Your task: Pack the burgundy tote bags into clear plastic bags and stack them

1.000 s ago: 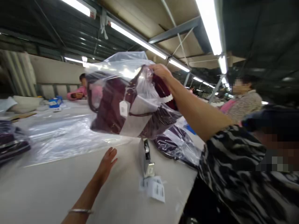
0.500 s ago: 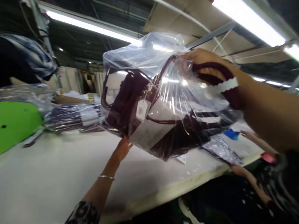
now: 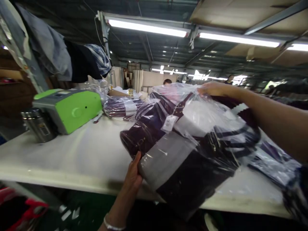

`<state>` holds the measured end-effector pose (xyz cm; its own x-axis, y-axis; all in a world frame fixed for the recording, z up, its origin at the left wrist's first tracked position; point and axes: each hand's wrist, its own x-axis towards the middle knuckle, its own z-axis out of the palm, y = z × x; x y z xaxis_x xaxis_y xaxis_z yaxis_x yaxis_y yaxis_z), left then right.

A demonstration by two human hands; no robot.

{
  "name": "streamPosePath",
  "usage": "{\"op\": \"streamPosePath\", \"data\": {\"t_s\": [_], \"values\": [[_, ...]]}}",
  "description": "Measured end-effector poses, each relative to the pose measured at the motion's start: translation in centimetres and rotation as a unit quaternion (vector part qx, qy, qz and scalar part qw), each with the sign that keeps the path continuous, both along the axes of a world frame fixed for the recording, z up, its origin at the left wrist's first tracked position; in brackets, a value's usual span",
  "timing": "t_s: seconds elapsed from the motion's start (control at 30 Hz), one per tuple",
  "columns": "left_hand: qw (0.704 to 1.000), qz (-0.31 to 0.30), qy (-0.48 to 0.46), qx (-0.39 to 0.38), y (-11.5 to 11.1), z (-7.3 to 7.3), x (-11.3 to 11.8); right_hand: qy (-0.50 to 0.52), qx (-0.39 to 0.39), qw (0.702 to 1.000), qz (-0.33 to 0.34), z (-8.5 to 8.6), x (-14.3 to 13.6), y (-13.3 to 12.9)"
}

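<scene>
A maroon, black and grey handbag (image 3: 175, 160) in clear plastic wrap is held tilted above the table's front edge. My right hand (image 3: 210, 89) is closed on the gathered top of the plastic, at the bag's handles. Dark strap loops with a white jagged strip hang over that wrist. At the lower left corner, my left hand (image 3: 134, 171) grips the bag from beneath, thumb up along its side. A white paper tag (image 3: 169, 123) dangles at the bag's front, under the plastic. The fingers of my right hand are partly hidden by plastic and blur.
A white table (image 3: 96, 150) runs across the view. On its left stand a green and grey machine (image 3: 77, 110) and a steel flask (image 3: 38, 125). Flat plastic-wrapped goods (image 3: 120, 106) lie at the back, more wrapped goods (image 3: 274, 160) at the right. Clothes (image 3: 79, 61) hang upper left.
The handbag has come down and tipped, its base swinging toward me. Both hands stay on it. My view has turned left, bringing the whole machine and flask into sight; the co-worker's hands have left view.
</scene>
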<state>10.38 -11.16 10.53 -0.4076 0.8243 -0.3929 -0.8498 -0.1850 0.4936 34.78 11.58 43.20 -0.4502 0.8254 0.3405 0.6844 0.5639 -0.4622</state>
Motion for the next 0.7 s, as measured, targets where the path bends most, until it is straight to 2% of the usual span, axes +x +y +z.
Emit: {"op": "streamPosePath", "data": {"t_s": [0.07,0.13,0.2,0.27,0.37,0.47,0.57,0.6,0.63,0.7], "values": [[0.999,0.003,-0.029,-0.036,-0.7,1.2,0.0,-0.076,-0.010,0.997,0.006,-0.5,-3.4,1.9],[0.996,0.003,-0.061,-0.069,-1.1,2.0,-0.1,-0.152,0.036,0.988,0.013,-1.2,-7.1,3.9],[0.992,0.014,-0.089,-0.091,-1.3,2.1,-0.1,-0.199,0.087,0.976,0.026,-2.5,-10.6,5.9],[0.989,0.033,-0.108,-0.097,-1.7,1.5,-0.1,-0.200,0.108,0.972,0.053,-4.7,-13.3,7.5],[0.988,0.056,-0.106,-0.099,-3.0,0.1,0.0,-0.176,0.097,0.974,0.108,-9.9,-15.0,7.4],[0.989,0.035,-0.078,-0.117,-4.8,-1.1,-0.2,-0.157,0.003,0.967,0.202,-15.9,-13.1,4.0],[0.993,-0.024,-0.037,-0.107,-6.2,-1.7,-0.8,-0.176,-0.078,0.931,0.311,-22.3,-8.3,0.1],[0.994,-0.035,-0.021,-0.106,-6.4,-1.9,-1.1,-0.181,-0.099,0.930,0.304,-24.5,-6.4,-0.7],[0.993,-0.039,-0.004,-0.109,-6.3,-1.9,-1.5,-0.183,-0.114,0.939,0.268,-26.9,-4.6,-1.1],[0.992,-0.039,0.030,-0.117,-5.6,-2.1,-2.1,-0.187,-0.133,0.959,0.169,-31.7,-1.5,-1.3]]}}
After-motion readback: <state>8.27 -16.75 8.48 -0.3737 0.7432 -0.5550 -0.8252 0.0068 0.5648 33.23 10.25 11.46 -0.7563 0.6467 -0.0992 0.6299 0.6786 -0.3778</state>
